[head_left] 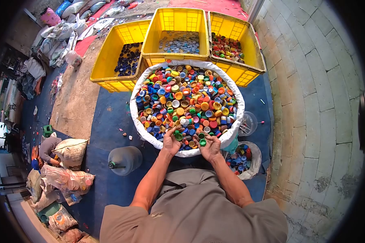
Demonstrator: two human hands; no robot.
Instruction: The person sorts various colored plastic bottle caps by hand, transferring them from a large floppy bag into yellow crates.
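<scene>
A big round white sack with a rolled rim is heaped with plastic bottle caps of many colours. Over its near edge, my left hand has its fingers curled around a green bottle cap. Close by on the right, my right hand is palm up, with green bottle caps held at its fingers. Loose caps lie directly beyond both hands, and some fingertips are hard to separate from them.
Behind the sack stand three yellow crates: one with dark blue caps, one with pale caps, one with red caps. A clear jug is at left, a smaller sack of blue caps at right, beside a block wall. A person bends among sacks.
</scene>
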